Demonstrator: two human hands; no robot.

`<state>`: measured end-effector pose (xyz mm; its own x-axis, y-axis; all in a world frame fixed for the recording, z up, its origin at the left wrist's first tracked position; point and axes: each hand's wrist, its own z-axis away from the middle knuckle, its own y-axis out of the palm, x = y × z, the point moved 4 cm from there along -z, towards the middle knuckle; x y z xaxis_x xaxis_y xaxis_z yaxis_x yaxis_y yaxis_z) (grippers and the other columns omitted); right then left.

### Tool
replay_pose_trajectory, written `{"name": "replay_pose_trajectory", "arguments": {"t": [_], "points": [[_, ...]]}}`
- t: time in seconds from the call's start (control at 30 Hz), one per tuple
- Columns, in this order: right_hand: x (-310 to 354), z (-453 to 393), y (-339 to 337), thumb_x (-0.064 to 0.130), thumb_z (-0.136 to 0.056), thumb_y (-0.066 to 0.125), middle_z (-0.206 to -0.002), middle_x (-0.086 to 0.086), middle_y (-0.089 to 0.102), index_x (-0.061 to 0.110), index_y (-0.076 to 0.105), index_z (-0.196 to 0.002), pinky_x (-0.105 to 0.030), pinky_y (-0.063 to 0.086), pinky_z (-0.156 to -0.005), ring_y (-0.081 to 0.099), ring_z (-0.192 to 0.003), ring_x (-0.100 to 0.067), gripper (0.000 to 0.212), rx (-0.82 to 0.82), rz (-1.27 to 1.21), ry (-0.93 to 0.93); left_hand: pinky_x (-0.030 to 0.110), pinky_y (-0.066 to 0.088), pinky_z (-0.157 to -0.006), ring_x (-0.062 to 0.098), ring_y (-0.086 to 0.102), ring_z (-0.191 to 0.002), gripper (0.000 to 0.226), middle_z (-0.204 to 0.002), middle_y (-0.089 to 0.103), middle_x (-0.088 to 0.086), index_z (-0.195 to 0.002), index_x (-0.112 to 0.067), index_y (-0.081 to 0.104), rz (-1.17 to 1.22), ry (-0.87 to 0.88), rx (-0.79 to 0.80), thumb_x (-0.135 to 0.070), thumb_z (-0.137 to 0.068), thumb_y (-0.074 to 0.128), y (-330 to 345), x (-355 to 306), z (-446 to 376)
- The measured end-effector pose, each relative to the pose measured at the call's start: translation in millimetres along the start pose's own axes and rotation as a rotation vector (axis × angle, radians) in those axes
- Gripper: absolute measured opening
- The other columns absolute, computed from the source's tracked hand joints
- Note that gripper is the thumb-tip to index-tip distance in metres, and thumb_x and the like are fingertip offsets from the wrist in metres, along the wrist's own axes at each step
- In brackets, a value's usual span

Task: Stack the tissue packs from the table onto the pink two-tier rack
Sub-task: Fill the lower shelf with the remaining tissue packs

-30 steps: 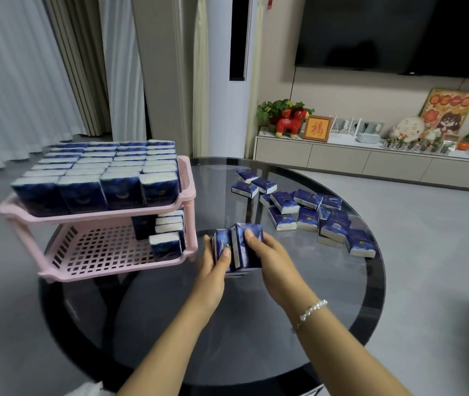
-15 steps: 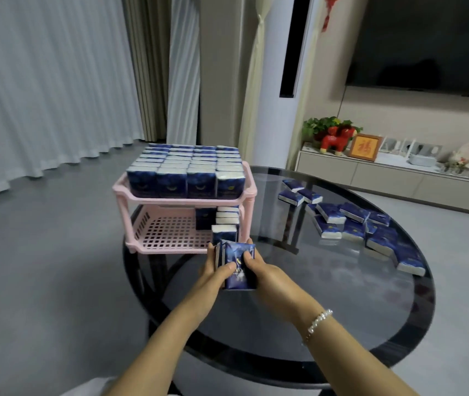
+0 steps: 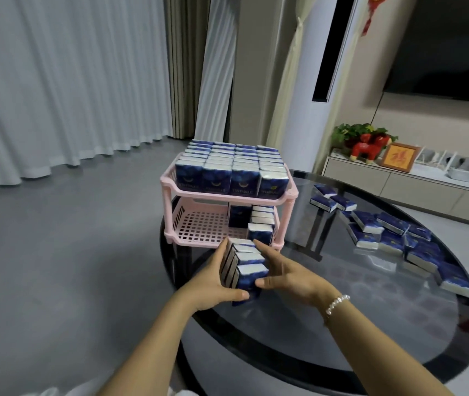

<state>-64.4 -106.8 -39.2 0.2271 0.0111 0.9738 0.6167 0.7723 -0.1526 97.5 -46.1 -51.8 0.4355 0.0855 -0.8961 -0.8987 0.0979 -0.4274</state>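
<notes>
Head view looks down on a round dark glass worktop [image 3: 327, 324] with a pink two-tier rack [image 3: 280, 197] standing at its far left edge. Both hands clamp one row of tissue packs [image 3: 244, 264] between them, just in front of the rack's lower tier. That row is about four navy-and-white packs standing on edge, side by side. The left hand [image 3: 213, 281] curls along the row's left side with its thumb under the nearest pack; the right hand [image 3: 283, 274] presses against the right side, its fingers reaching forward past the packs toward the rack. A white bead bracelet [image 3: 337, 304] sits on the right wrist.

The rack's upper tier [image 3: 233, 194] is full: upright packs in four columns running front to back, their fronts printed with a moon design. The lower tier [image 3: 199, 227], a pink grid tray, holds only a few packs in its right part: one short column [image 3: 262, 224] along the right side and a single dark pack [image 3: 239, 217] standing behind it. The left part of the tray shows bare grid.

Loose tissue packs [image 3: 393, 238] lie scattered flat across the right side of the worktop, well apart from the rack, some overlapping. Beyond the worktop, a low cabinet [image 3: 399, 181] against the wall carries a red horse figure [image 3: 369, 148], a green plant [image 3: 353, 131] and a framed picture [image 3: 400, 157]. White curtains [image 3: 64, 81] hang on the left.
</notes>
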Motion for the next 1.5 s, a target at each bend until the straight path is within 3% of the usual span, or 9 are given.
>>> {"name": "replay_pose_trajectory", "arguments": {"t": [0.17, 0.3, 0.63, 0.9, 1.07, 1.17, 1.3, 1.4, 1.5], "points": [[9.2, -0.3, -3.4, -0.012, -0.077, 0.066, -0.135, 0.005, 0.047, 0.029, 0.026, -0.140, -0.024, 0.050, -0.085, 0.058, -0.111, -0.007, 0.085, 0.064, 0.161, -0.008, 0.014, 0.019, -0.104, 0.002, 0.013, -0.138, 0.125, -0.157, 0.000, -0.013, -0.150, -0.030, -0.013, -0.170, 0.030, -0.010, -0.022, -0.070, 0.083, -8.1, 0.6, 2.1], [13.4, -5.6, -3.8, -0.009, -0.073, 0.071, -0.138, 0.022, 0.035, 0.044, 0.014, -0.137, -0.022, 0.049, -0.085, 0.052, -0.115, -0.008, 0.100, 0.104, 0.214, 0.004, 0.022, 0.020, -0.111, 0.008, 0.011, -0.145, 0.131, -0.159, -0.002, -0.012, -0.149, -0.032, -0.017, -0.178, 0.010, -0.017, -0.031, -0.066, 0.085, -10.6, 3.5, 2.6], [7.9, -17.7, -2.2, 0.010, -0.066, 0.076, -0.143, 0.008, 0.040, 0.036, 0.024, -0.141, -0.033, 0.050, -0.093, 0.056, -0.115, -0.026, 0.094, 0.074, 0.205, -0.030, 0.033, 0.018, -0.116, 0.014, 0.003, -0.147, 0.124, -0.157, -0.016, -0.011, -0.136, -0.030, -0.039, -0.225, 0.002, -0.025, -0.042, -0.079, 0.071, 2.9, 6.1, -4.0], [0.9, -21.7, -9.5, 0.012, -0.067, 0.079, -0.141, 0.005, 0.046, 0.025, 0.032, -0.144, -0.035, 0.050, -0.095, 0.057, -0.115, -0.029, 0.091, -0.034, 0.094, -0.088, 0.035, 0.041, -0.108, 0.007, 0.048, -0.125, 0.117, -0.139, 0.045, -0.012, -0.142, -0.036, 0.020, 0.035, 0.006, -0.131, -0.042, -0.047, 0.088, -10.9, 13.8, -20.1], [5.3, -8.5, -23.6, 0.027, -0.076, 0.073, -0.101, 0.005, 0.065, 0.018, 0.059, -0.111, -0.014, 0.051, -0.076, 0.062, -0.093, -0.013, 0.039, -0.540, -0.013, -0.220, 0.033, 0.039, -0.109, 0.008, 0.052, -0.122, 0.107, -0.132, 0.051, -0.010, -0.140, -0.027, 0.024, 0.086, 0.008, -0.164, -0.020, -0.056, 0.091, -33.9, 10.5, -38.1], [-2.6, -8.9, -40.1, 0.030, -0.077, 0.074, -0.100, 0.000, 0.054, 0.016, 0.050, -0.106, -0.019, 0.047, -0.078, 0.053, -0.091, -0.015, 0.040, -0.888, 0.053, -0.248, 0.032, 0.038, -0.109, 0.010, 0.051, -0.121, 0.112, -0.132, 0.049, -0.010, -0.144, -0.021, 0.021, 0.065, -0.005, -0.155, -0.020, -0.056, 0.090, -54.3, 3.7, -51.1], [-21.9, -28.4, -44.8, 0.040, -0.086, 0.061, -0.133, 0.006, 0.037, 0.025, 0.034, -0.136, -0.035, 0.038, -0.105, 0.040, -0.125, -0.015, 0.059, -0.877, 0.130, -0.205, 0.021, 0.038, -0.104, 0.008, 0.040, -0.127, 0.112, -0.135, 0.037, -0.015, -0.146, -0.023, 0.020, -0.015, -0.020, -0.119, -0.029, -0.058, 0.089, -66.9, -4.0, -74.2], [-32.1, -38.7, -42.5, 0.031, -0.095, 0.050, -0.128, 0.005, 0.052, 0.031, 0.045, -0.132, -0.039, 0.046, -0.098, 0.051, -0.117, -0.017, 0.037, -0.866, 0.092, -0.252, 0.001, 0.042, -0.073, 0.005, 0.034, -0.121, 0.095, -0.131, 0.034, -0.013, -0.146, -0.022, 0.022, -0.052, 0.007, -0.088, -0.015, -0.072, 0.082, -68.2, -11.0, -92.6], [-38.4, -42.6, -46.3, 0.023, -0.096, 0.048, -0.118, 0.003, 0.057, 0.036, 0.051, -0.122, -0.036, 0.048, -0.092, 0.056, -0.108, -0.016, 0.030, -0.903, 0.148, -0.211, 0.012, 0.041, -0.083, 0.010, 0.041, -0.123, 0.092, -0.131, 0.041, -0.012, -0.143, -0.024, 0.027, -0.081, 0.008, -0.083, -0.022, -0.070, 0.083, -68.5, -7.0, -109.9]]}}
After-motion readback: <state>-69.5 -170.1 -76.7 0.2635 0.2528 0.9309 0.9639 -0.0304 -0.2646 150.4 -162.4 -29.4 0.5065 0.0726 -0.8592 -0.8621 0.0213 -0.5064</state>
